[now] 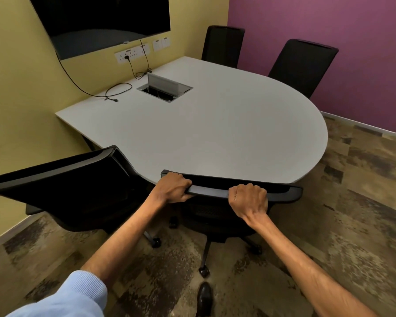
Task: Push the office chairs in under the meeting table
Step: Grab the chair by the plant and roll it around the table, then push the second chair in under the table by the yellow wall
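A grey meeting table (215, 133) with a rounded end fills the middle of the view. Right in front of me stands a black office chair (281, 193), its backrest top against the table's near edge. My left hand (173, 188) grips the left part of that backrest top. My right hand (248, 199) grips it further right. A second black chair (66, 186) stands to the left, its back tilted toward me, beside the table's near-left edge. Two more black chairs, one (223, 45) and another (303, 65), sit at the far side by the purple wall.
An open cable box (165, 90) is set in the tabletop, with loose cables (118, 91) beside it. A dark screen (101, 24) hangs on the yellow wall above sockets (133, 53). Patterned carpet (352, 202) spreads to the right. My shoe (205, 298) is below the chair's wheeled base (204, 269).
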